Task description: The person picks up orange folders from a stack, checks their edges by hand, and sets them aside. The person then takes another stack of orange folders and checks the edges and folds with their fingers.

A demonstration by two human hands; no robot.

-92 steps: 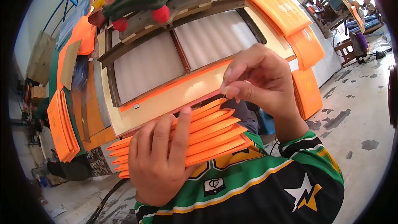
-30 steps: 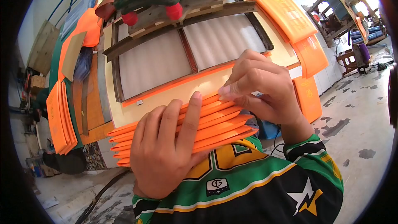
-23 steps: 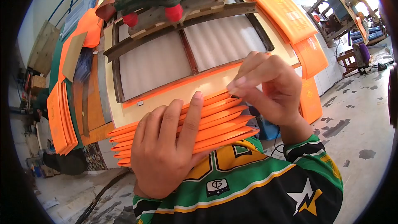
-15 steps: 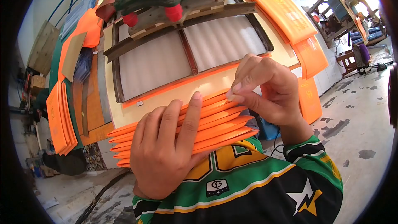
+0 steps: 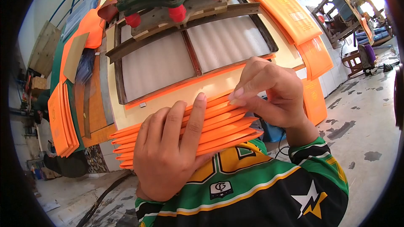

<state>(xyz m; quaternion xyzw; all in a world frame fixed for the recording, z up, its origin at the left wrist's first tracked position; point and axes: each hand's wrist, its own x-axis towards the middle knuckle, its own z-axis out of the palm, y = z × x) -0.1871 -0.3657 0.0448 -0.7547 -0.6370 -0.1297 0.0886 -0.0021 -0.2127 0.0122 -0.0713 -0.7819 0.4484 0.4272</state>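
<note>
A stack of folded orange plastic covers [image 5: 225, 131] is held edge-up against the front of the cream board. My left hand [image 5: 166, 151] grips the stack from its left part, fingers spread across the upper edges and the thumb hidden below. At the stack's upper right end, my right hand [image 5: 271, 94] has thumb and index finger pinched on the corner of an orange cover. Its other fingers are curled in. Just beyond the hands lies a dark metal frame [image 5: 118, 75] with white foam sheets [image 5: 155, 63] inside, on the cream board [image 5: 219, 85].
A green press head [image 5: 151, 1] with red knobs overhangs the frame. More orange covers [image 5: 290, 14] lie at the right edge, and another orange pile [image 5: 63, 122] sits at the left. A small pale block [image 5: 142, 104] lies on the board. A workbench [image 5: 332, 12] stands behind right.
My right hand's pinching fingertips have shifted very slightly at the corner of the covers. The left hand and the stack have barely moved.
</note>
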